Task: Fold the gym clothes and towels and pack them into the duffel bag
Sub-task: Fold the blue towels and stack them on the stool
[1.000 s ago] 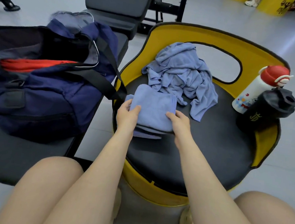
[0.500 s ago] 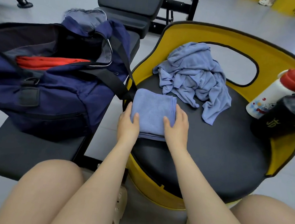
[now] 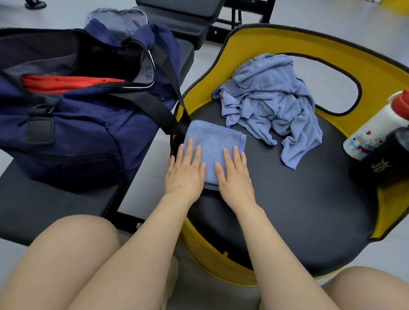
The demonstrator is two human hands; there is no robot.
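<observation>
Folded towel (image 3: 213,143) lies flat under left hand (image 3: 185,175) and right hand (image 3: 234,177).

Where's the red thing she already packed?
In the head view, the red garment lies inside the open navy duffel bag on the bench, left of the yellow seat.

Folded blue towel (image 3: 214,140) lies flat beside open navy duffel bag (image 3: 79,125).

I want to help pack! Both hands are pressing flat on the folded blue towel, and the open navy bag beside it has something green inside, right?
Almost. The head view shows the left hand and right hand flat on the folded blue microfibre towel, but the cloth inside the open navy fabric duffel bag is red, not green.
</observation>
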